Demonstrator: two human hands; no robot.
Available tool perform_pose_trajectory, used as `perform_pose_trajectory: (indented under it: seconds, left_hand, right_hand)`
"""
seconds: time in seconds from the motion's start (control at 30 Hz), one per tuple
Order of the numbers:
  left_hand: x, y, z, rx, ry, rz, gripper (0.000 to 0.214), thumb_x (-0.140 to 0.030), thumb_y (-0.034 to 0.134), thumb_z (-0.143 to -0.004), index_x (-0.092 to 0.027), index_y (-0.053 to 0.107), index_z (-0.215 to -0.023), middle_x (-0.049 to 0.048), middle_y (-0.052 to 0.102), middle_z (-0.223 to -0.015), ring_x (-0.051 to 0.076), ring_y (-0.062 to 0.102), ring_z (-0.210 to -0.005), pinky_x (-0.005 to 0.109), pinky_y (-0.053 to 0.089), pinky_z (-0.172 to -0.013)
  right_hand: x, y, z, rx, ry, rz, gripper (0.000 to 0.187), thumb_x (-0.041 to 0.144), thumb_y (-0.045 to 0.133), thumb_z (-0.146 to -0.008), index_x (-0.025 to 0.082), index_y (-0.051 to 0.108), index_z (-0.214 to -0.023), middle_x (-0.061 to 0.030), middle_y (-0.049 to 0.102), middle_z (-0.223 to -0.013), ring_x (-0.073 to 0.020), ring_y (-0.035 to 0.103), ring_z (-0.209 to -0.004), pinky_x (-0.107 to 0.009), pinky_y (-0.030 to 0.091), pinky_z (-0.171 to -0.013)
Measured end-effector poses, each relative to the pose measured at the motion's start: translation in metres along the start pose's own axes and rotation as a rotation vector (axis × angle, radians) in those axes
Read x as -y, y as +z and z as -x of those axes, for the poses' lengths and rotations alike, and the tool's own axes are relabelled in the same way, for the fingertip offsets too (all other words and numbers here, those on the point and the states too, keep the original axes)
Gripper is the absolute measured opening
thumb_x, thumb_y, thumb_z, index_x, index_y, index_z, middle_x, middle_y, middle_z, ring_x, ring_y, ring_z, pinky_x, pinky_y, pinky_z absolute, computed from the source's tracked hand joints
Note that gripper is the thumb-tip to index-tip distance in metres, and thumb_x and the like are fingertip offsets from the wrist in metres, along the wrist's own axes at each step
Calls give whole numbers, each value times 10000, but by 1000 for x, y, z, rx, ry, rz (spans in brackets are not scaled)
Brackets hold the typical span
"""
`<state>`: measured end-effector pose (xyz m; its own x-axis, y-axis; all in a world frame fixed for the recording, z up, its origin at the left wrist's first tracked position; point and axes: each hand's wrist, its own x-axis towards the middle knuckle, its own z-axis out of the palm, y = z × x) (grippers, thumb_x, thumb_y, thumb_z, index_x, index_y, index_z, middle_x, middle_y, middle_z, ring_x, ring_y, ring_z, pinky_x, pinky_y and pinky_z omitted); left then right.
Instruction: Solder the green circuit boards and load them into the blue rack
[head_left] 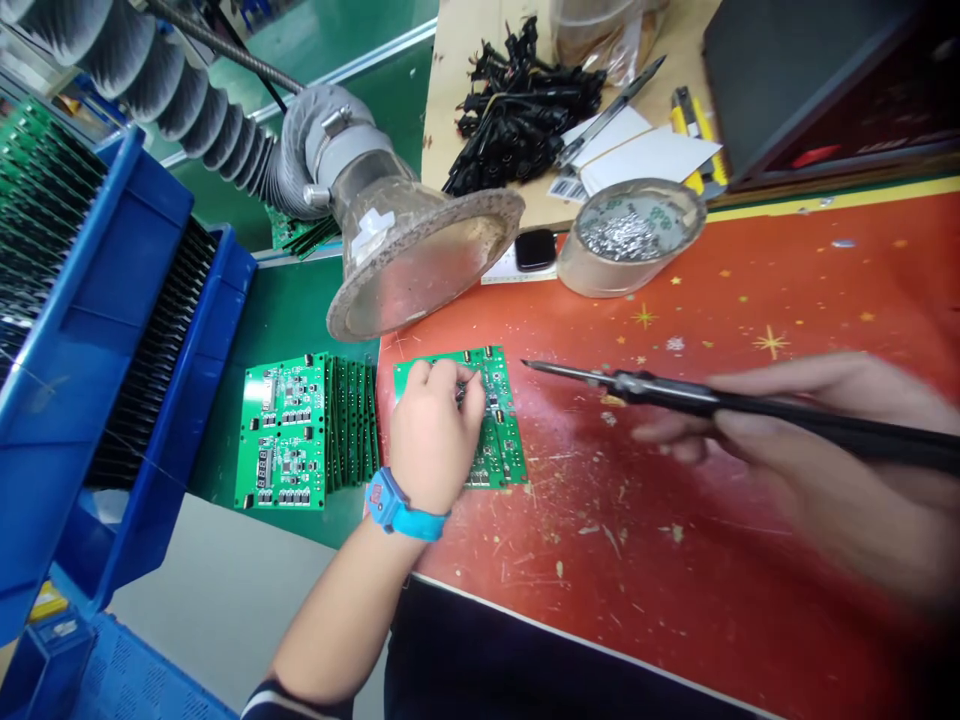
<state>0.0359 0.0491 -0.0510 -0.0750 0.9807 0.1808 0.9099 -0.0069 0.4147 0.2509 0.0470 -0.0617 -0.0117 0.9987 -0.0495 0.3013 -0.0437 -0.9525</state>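
Observation:
A green circuit board [495,440] lies flat on the red mat, partly covered by my left hand [431,430]. The fingers of that hand are closed in a pinch over the board, and whatever they hold is too small to make out. To the right, my right hand [810,440] grips a black soldering iron [675,393], its thin tip pointing left, a little apart from the board's right edge. A leaning row of more circuit boards [300,435] stands left of my left hand.
A fume extraction hood [427,260] hangs just above the board. Behind are a round container of silvery bits [630,235], bundled black leads [517,120], tweezers [611,112] and a yellow cutter [697,140]. Blue bins [97,330] holding boards stand at left; a dark box [825,90] sits back right.

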Motion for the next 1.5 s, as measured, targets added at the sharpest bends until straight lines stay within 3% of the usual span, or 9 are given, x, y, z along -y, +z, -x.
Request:
perform_pose_trajectory:
  seconds: [0.13, 0.27, 0.67, 0.93, 1.3, 1.5]
  left_hand:
    - [-3, 6, -5, -19, 9, -7, 94, -170, 558, -806, -147, 580, -717, 19, 506, -687, 142, 484, -654, 269, 416, -619]
    - [-3, 9, -7, 2, 7, -2, 107, -159, 566, -797, -148, 585, -692, 15, 499, -666, 144, 478, -644, 269, 411, -610]
    - [-8, 12, -11, 31, -1, -16, 92, -149, 582, -788, -137, 612, -702, 15, 481, -656, 144, 478, -631, 264, 394, -580]
    - [-6, 6, -4, 44, 8, 29, 81, -158, 585, -789, -132, 625, -724, 19, 508, -665, 138, 480, -632, 269, 414, -608]
    - [-10, 11, -8, 106, -4, 3, 87, -155, 584, -798, -131, 642, -737, 18, 515, -681, 134, 504, -659, 264, 436, -625]
    - [-7, 7, -4, 68, 23, 27, 91, -171, 585, -806, -122, 655, -775, 29, 535, -707, 131, 517, -655, 275, 462, -634]
  right_hand:
    - [10, 18, -16, 49, -74, 39, 56, 288, 506, -762, 234, 501, -752, -58, 696, -640, -166, 645, -530, -308, 555, -508]
    - [2, 24, -14, 55, -113, 20, 88, 314, 523, -759, 236, 493, -785, -44, 697, -646, -171, 651, -540, -306, 547, -490]
    - [-5, 26, -11, 63, -92, 13, 104, 322, 531, -760, 240, 480, -799, -39, 695, -633, -174, 655, -533, -276, 520, -431]
    - [-6, 17, -8, 90, -34, 23, 84, 309, 537, -776, 250, 484, -804, -40, 710, -690, -152, 653, -560, -270, 541, -495]
    - [-9, 19, -6, 111, -87, 39, 74, 283, 534, -770, 260, 475, -809, -6, 696, -660, -154, 660, -576, -270, 543, -497]
    - [-9, 17, -5, 118, -80, 39, 75, 284, 530, -772, 262, 476, -819, -8, 703, -683, -149, 668, -605, -256, 550, -505]
